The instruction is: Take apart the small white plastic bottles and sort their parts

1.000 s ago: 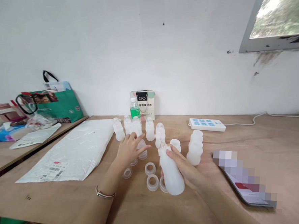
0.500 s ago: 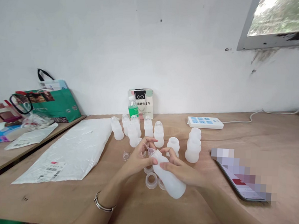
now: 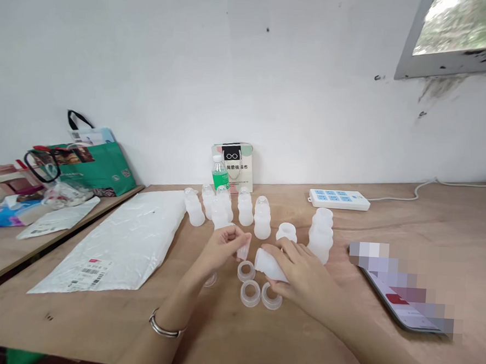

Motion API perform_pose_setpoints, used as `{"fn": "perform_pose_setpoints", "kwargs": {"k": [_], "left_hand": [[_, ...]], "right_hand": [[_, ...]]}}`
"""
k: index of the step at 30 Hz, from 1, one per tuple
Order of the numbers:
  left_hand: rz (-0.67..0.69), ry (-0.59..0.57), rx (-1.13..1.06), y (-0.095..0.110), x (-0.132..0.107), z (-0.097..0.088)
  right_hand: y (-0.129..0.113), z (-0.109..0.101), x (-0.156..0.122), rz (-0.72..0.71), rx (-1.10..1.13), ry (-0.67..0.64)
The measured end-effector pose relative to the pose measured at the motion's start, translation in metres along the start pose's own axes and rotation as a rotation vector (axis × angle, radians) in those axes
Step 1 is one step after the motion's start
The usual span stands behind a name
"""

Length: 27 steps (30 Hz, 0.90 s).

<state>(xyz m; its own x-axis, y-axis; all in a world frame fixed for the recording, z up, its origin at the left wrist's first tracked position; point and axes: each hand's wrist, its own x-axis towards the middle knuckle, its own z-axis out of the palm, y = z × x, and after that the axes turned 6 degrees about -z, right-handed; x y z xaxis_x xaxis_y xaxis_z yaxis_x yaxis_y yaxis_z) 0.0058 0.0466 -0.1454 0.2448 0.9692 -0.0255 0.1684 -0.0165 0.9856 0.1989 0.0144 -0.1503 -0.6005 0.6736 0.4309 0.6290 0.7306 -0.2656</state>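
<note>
My right hand [image 3: 298, 276] is wrapped round a translucent white silicone bottle [image 3: 267, 264], which lies tilted with its mouth pointing left. My left hand [image 3: 222, 246] pinches a small clear teat [image 3: 244, 249] just left of that mouth, a little apart from it. Three clear screw rings [image 3: 250, 293] lie on the wooden table [image 3: 233, 340] below the hands. A row of several white bottles [image 3: 245, 209] with teats stands behind the hands. A stack of bottle bodies [image 3: 321, 233] and one open bottle [image 3: 286, 232] stand to the right of the row.
A white plastic mailer [image 3: 120, 240] lies at the left. A phone [image 3: 404, 296] rests at the right, a power strip [image 3: 339, 199] at the back. A green water bottle [image 3: 219, 174] and small box [image 3: 236, 162] stand by the wall. A green bag [image 3: 91, 167] and clutter sit far left.
My left hand came from the bottle row to the mouth of the held bottle, then drew the teat away to the left. My right hand lowered the bottle toward the table.
</note>
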Motion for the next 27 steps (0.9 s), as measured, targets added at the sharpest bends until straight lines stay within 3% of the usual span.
{"fn": "perform_pose_setpoints", "kwargs": {"k": [3, 6, 9, 13, 16, 23, 25, 27], "left_hand": [[0.050, 0.040, -0.055, 0.003, 0.001, -0.003], [0.079, 0.053, -0.068, 0.005, 0.000, -0.005], [0.080, 0.037, -0.043, 0.006, -0.002, -0.004], [0.056, 0.013, 0.023, 0.007, -0.005, -0.003], [0.060, -0.007, 0.034, 0.004, -0.005, -0.002], [0.096, -0.088, 0.077, -0.005, -0.003, -0.002], [0.107, -0.082, 0.069, -0.005, -0.004, -0.003], [0.117, -0.071, 0.040, -0.004, -0.004, -0.002]], "right_hand": [[0.003, -0.005, -0.003, -0.021, 0.145, 0.173], [0.018, -0.022, -0.009, 0.172, 0.355, 0.272], [0.036, -0.038, -0.014, 0.410, 0.406, 0.040], [0.045, -0.043, -0.016, 0.543, 0.251, -0.163], [0.041, -0.037, -0.012, 0.561, 0.181, -0.204], [0.042, -0.033, -0.012, 0.501, 0.177, -0.139], [0.041, -0.035, -0.012, 0.476, 0.182, -0.058], [0.036, -0.036, -0.011, 0.445, 0.179, 0.149]]}}
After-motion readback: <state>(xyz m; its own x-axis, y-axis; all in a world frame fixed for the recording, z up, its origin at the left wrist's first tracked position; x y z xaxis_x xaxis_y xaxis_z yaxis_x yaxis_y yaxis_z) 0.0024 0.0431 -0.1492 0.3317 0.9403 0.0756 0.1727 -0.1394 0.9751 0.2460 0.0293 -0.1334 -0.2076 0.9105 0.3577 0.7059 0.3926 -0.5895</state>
